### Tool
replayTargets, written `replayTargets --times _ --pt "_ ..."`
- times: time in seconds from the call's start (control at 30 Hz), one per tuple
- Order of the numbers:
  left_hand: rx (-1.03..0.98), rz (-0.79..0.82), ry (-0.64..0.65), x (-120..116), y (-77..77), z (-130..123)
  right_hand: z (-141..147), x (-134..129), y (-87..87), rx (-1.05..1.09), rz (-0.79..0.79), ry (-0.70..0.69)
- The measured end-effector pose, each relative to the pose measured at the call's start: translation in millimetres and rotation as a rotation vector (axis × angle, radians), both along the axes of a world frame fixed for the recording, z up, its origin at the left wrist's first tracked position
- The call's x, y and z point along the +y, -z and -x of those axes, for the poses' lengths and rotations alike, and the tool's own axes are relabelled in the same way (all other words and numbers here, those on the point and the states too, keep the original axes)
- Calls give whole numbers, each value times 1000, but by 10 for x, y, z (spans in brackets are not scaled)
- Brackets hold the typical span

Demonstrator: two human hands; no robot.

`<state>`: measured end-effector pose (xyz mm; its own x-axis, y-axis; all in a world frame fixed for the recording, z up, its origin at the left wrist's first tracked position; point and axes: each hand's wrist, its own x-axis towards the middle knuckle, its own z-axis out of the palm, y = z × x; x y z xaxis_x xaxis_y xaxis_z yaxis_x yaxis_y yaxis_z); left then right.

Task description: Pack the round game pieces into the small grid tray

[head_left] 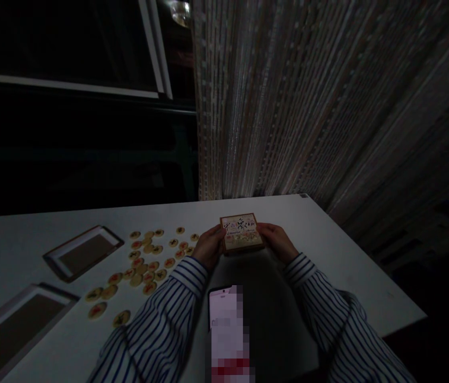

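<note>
A small folded Chinese chess board [242, 234], with a printed label of large characters and English lettering, is held between both hands just above the white table. My left hand [210, 246] grips its left edge, with the fingers closed. On the opposite side, my right hand [278, 240] is closed on the right edge. To the left of my left hand lie several round wooden Chinese chess pieces [137, 261], with red or dark characters on some and plain faces on others. Whether the folded board is a box or a flat sheet I cannot tell.
An open shallow box part [83, 252] lies left of the pieces, and a second one [20, 324] sits nearer the front left. A lit phone [224, 314] lies between my forearms. Behind the white table [352, 276] hangs a string curtain [256, 106]. The room is dark.
</note>
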<state>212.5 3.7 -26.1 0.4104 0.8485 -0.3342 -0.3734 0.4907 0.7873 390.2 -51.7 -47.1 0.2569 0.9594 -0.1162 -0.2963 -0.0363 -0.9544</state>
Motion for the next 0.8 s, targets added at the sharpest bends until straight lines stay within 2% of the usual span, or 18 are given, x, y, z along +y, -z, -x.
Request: replayTargets --times 0.23,0.57,0.8 --pt "18 -3 57 22 -75 -365 -363 -37 -67 -3 32 62" --pt "106 21 109 137 -29 -830 -789 -74 -158 -61 100 127" --pt "147 26 111 180 11 -1059 -1026 -47 -109 -97 109 144"
